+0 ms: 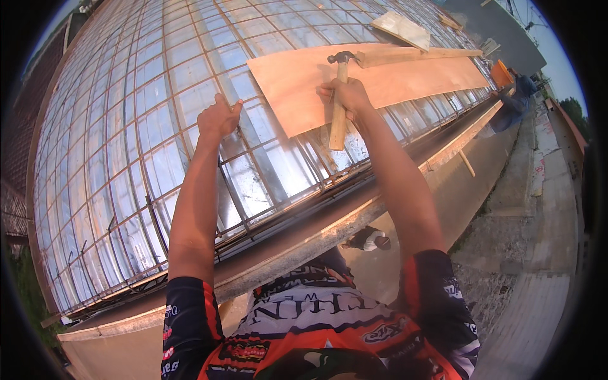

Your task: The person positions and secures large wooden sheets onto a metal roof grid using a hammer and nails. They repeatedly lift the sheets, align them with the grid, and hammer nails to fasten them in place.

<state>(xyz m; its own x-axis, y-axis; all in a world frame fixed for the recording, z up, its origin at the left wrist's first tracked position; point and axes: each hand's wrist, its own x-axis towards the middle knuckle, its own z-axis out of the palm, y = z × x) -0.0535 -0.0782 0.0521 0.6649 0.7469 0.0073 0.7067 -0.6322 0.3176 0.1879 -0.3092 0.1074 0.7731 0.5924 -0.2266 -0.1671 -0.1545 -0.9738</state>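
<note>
My right hand (347, 95) is closed round the wooden handle of a claw or ball-peen hammer (337, 130), its dark head upright above my fist, over a long reddish plywood sheet (421, 81). My left hand (216, 119) has its fingers curled at the steel rebar mesh (145, 76), left of the plywood; exactly what they grip is partly hidden. Under the mesh lie shiny metal deck sheets (278, 177). A narrow timber strip (411, 56) lies along the plywood’s far edge.
A pale board (400, 30) lies farther back. A concrete-stained edge board (316, 231) borders the deck, with a drop beyond. Far right are a worker in blue (516, 104) and an orange container (501, 74). Another person (370, 239) is below the edge.
</note>
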